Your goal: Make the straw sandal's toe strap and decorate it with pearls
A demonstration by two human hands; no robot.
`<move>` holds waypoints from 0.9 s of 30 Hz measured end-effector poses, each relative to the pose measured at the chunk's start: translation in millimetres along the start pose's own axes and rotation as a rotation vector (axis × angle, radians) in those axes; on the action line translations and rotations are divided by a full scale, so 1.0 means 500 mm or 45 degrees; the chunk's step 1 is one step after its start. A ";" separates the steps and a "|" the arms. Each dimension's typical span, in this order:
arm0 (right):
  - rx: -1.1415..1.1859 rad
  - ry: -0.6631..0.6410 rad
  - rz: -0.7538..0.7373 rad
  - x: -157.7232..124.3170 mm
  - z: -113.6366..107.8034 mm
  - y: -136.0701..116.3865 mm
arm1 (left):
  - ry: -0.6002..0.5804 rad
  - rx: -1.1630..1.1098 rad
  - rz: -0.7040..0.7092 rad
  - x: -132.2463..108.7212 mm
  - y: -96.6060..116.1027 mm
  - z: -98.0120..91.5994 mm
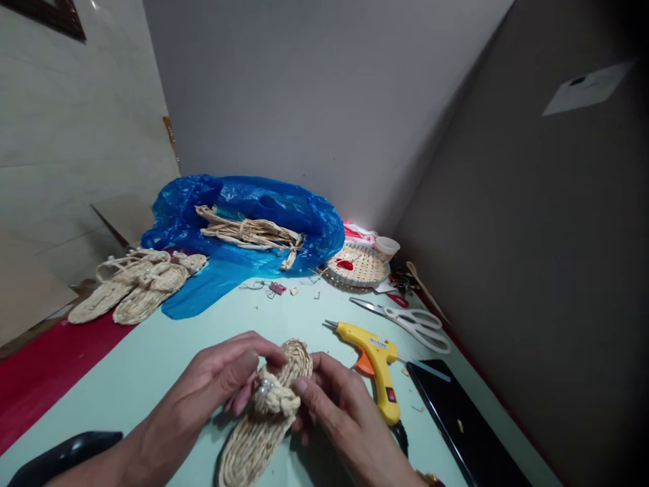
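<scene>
The pale green bench (152, 365) runs from the near edge to the far wall, with a red strip along its left edge. At the far edge lies a blue plastic bag (243, 223) with a bundle of straw cord (248, 233) on it. Beside it, toward the far left corner, sit 2 finished woven sandals (134, 287). A black tablet (461, 426) lies along the right edge, a round woven tray (357, 267) sits near the far right corner, white scissors (413, 323) lie in front of it, and a yellow glue gun (375, 365) rests right of centre. At the near edge, the straw sandal (268, 416) lies on the bench between both hands. The left hand (218, 382) has its grip closed on the knotted strap (276, 396), thumb and fingers pinching it; the right hand (334, 412) presses the same strap, grip closed on it.
</scene>
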State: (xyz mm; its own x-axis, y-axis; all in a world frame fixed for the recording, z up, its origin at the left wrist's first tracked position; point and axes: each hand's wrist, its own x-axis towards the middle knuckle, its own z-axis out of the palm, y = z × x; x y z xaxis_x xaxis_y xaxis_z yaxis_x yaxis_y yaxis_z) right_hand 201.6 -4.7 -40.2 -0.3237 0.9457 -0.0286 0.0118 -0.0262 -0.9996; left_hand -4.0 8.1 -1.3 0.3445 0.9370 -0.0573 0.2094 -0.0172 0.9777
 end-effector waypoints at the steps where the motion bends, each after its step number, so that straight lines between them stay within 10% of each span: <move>1: 0.013 0.026 -0.021 0.000 -0.002 0.002 | 0.091 -0.004 0.018 0.000 -0.003 0.000; 6: 0.081 0.182 -0.133 0.006 -0.003 0.013 | 0.500 0.020 0.029 -0.005 -0.020 0.010; 13: 0.140 0.306 -0.177 0.010 -0.006 0.010 | 0.521 0.354 0.229 0.004 -0.049 0.019; 20: 0.152 0.051 -0.070 0.003 -0.005 -0.033 | -0.251 -0.439 -0.141 0.014 -0.065 0.025; 27: -0.375 0.336 -0.241 -0.014 -0.011 -0.022 | -0.035 -0.465 -0.243 0.005 -0.056 0.034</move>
State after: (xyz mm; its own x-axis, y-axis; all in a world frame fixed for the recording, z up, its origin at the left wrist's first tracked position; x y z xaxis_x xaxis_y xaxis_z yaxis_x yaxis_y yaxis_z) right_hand 209.2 -9.1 -28.8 -0.0939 0.9764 0.1946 0.2572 0.2126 -0.9427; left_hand 6.2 5.0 -32.4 0.3560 0.9017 -0.2453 -0.0649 0.2857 0.9561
